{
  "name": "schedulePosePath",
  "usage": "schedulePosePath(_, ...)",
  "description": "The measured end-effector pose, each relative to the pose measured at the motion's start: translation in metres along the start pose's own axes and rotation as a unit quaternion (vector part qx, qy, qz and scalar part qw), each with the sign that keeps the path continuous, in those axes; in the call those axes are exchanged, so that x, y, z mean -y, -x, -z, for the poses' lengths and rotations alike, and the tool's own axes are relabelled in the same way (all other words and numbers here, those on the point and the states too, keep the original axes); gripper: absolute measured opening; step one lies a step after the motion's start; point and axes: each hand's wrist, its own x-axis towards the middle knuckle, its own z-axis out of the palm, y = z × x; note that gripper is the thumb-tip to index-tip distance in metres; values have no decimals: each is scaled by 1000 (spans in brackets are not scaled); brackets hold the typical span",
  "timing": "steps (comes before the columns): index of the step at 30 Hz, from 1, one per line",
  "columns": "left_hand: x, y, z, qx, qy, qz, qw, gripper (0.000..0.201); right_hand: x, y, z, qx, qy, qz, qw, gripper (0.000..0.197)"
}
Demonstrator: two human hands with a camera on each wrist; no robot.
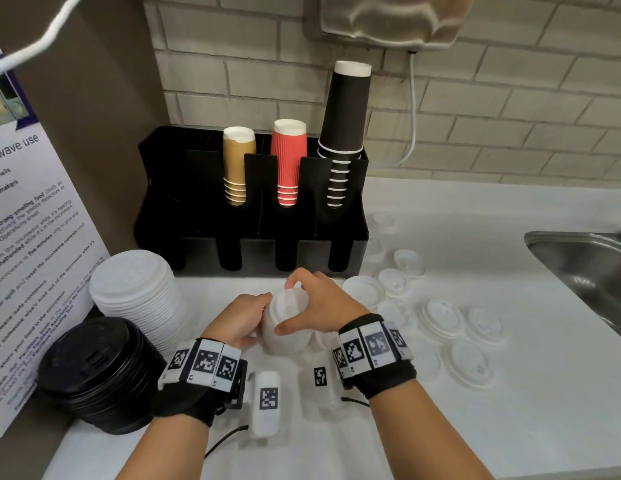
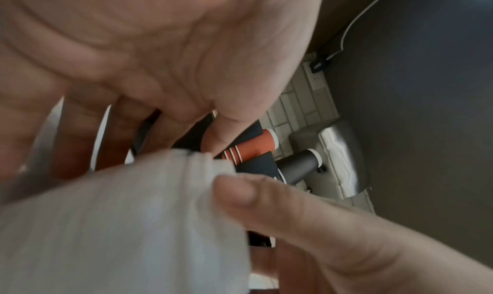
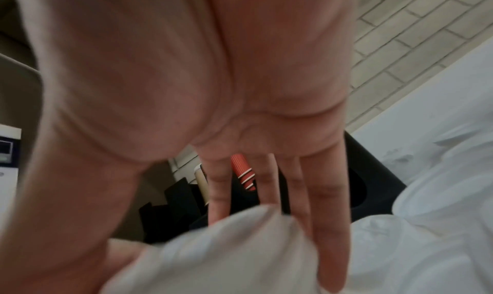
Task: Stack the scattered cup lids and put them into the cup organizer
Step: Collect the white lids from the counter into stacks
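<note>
The black cup organizer (image 1: 250, 216) at the back wall holds tan cups (image 1: 238, 164), red cups (image 1: 288, 161) and black cups (image 1: 343, 133), upside down in three slots; its leftmost slot looks empty. Just before it, the left hand (image 1: 241, 320) and right hand (image 1: 323, 303) both grip a stack of white lids (image 1: 285, 323). More loose lids (image 1: 440, 317) lie scattered rightward toward the sink (image 1: 579, 258). White lid pile (image 1: 136, 292) and black lid pile (image 1: 97, 372) sit left.
</note>
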Motion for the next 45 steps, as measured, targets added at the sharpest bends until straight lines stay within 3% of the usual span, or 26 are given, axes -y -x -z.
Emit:
schedulePosePath(2,0,1,2,-16,-30,-23,999,30,2,0,7,15,-2,6,1000,70)
schedulePosePath(4,-1,0,5,-42,-55,-68,995,28,3,1,24,-9,3,10,1000,60)
schedulePosePath(7,1,-1,12,-47,-124,-129,983,46,-1,2,48,3,126,-5,992,40)
schedulePosePath(11,5,2,13,31,-255,-199,946,93,-8,1,39,121,384,-50,914,71)
schedulePosePath(13,7,2,9,47,-314,-206,926,108,-14,-1,27,140,459,-46,876,84)
schedulePosePath(16,9,1,3,46,-368,-192,909,114,-18,-5,17,133,477,-28,868,87)
schedulePosePath(19,11,0,-3,27,-389,-188,901,103,-16,-8,22,143,450,-26,881,84)
schedulePosePath(23,9,-4,-4,13,-371,-182,911,90,-15,-4,48,125,330,-41,935,76)
schedulePosePath(28,9,-7,-2,7,-366,-190,911,94,-17,6,69,-5,163,12,987,57)
schedulePosePath(33,8,-7,-3,2,-344,-203,917,88,-12,14,49,-124,6,61,990,51)
schedulePosePath(36,9,-5,-4,-8,-306,-215,927,93,-13,16,22,-115,-40,46,991,47)
schedulePosePath(40,8,-3,-4,-17,-288,-197,937,124,-16,17,2,-64,-66,35,995,43)
schedulePosePath(45,7,-3,-3,-14,-281,-200,938,113,-17,19,2,-28,-56,64,996,41)
